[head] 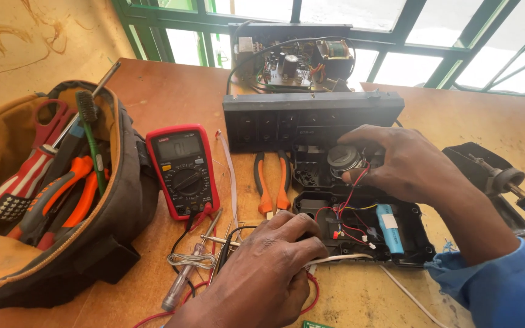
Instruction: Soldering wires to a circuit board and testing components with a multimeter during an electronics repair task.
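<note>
My right hand (402,161) rests on an opened black device casing (417,243), its fingers pinching a small round speaker (343,159) with red and black wires. Inside the casing lies a blue cylindrical battery cell (389,228) and thin red, yellow and white wires. My left hand (268,267) lies near the table's front edge, fingers curled over a white cable (341,258) and a probe tip next to the casing's left corner.
A red multimeter (183,170) and orange-handled pliers (273,179) lie left of the casing. An open tool bag (62,200) holds screwdrivers and cutters. A screwdriver (183,279) lies in front. A soldering iron (518,188) rests at right; a black panel (311,118) and circuit board (290,67) sit behind.
</note>
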